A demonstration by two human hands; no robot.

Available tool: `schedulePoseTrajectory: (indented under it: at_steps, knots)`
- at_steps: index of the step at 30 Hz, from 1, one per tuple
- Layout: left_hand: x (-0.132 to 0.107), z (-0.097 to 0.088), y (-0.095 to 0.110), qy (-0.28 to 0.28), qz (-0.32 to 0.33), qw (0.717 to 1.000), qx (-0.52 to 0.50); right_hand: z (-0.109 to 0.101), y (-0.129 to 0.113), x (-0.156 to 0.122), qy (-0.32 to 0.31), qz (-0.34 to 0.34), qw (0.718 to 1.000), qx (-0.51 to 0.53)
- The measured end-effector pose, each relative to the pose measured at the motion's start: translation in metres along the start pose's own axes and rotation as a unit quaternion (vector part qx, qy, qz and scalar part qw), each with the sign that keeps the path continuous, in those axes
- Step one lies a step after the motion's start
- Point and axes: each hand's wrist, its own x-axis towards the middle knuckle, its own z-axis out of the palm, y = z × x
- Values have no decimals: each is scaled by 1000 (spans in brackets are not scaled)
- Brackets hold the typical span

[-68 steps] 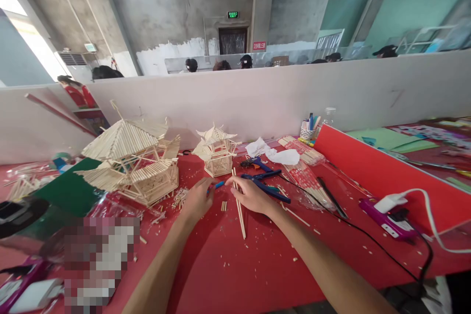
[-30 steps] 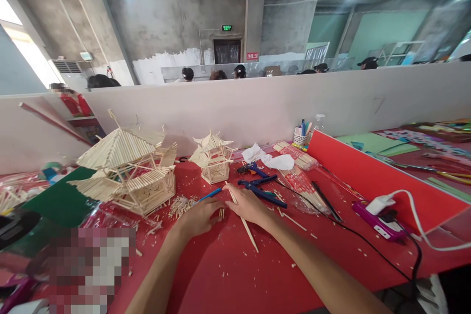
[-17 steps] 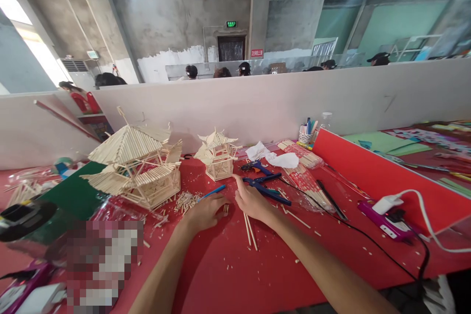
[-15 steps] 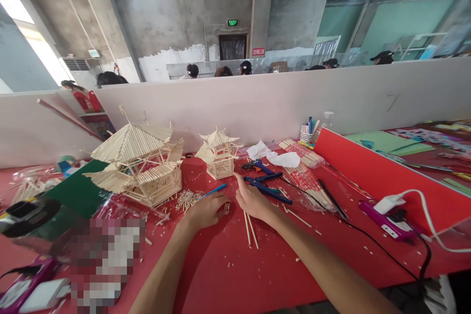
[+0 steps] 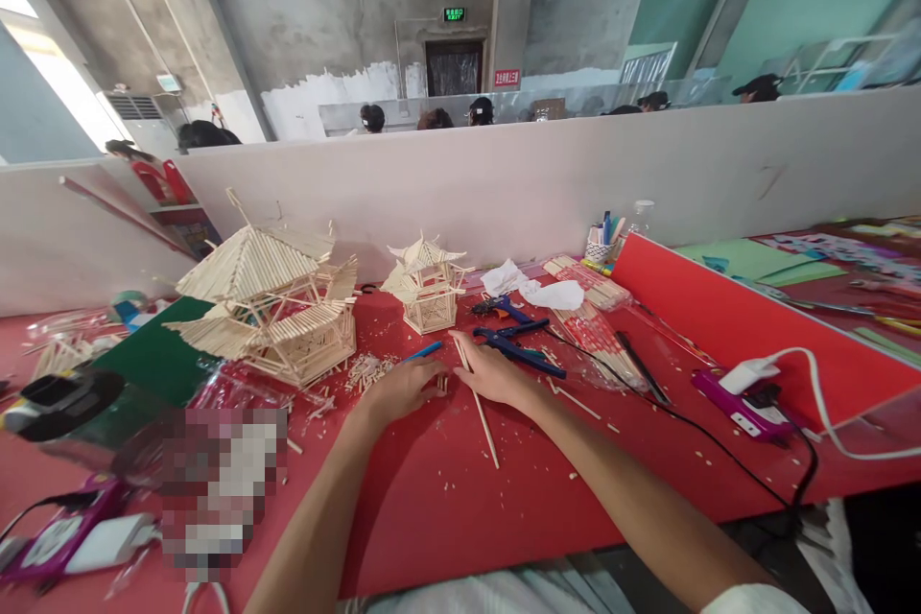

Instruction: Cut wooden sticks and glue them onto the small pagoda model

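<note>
Thin pale wooden sticks (image 5: 484, 420) are in my right hand (image 5: 495, 372), its fingers closed round their upper part; the lower ends slant toward me above the red table. My left hand (image 5: 403, 390) is just to the left, fingers curled, with short pale stick pieces (image 5: 440, 383) showing at the fingertips. Beyond the hands stands a small stick-built pavilion (image 5: 430, 312). A larger stick pavilion (image 5: 288, 345) with a tiered roof is at the left. A blue pen (image 5: 423, 351) and a heap of short stick offcuts (image 5: 368, 371) lie by my left hand.
Blue-handled pliers (image 5: 522, 350) lie just past my right hand. Crumpled tissue (image 5: 551, 295) and packs of sticks (image 5: 597, 345) are behind them. A black cable (image 5: 691, 432) crosses to a purple power strip (image 5: 741, 406). A red board (image 5: 763, 326) stands right, a clear jar (image 5: 86, 427) left.
The two sticks under my right hand, spread apart before, now lie almost together and reach up past its fingers. My left hand stays curled beside it. The view has tipped downward.
</note>
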Motion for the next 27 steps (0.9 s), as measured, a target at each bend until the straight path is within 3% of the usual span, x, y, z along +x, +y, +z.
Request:
schedulePoseTrajectory:
  at_steps: [10, 19, 23, 27]
  knots:
    - [-1, -4, 0, -16, -27, 999, 29, 6, 9, 1, -28, -14, 999, 5]
    - [-1, -7, 5, 78, -39, 996, -15, 0, 4, 3, 22, -19, 998, 59]
    - [2, -5, 7, 136, -37, 988, -63, -1, 1, 3, 17, -33, 985, 168]
    - [6, -1, 6, 183, -70, 969, -148, 2, 0, 4, -4, -39, 953, 300]
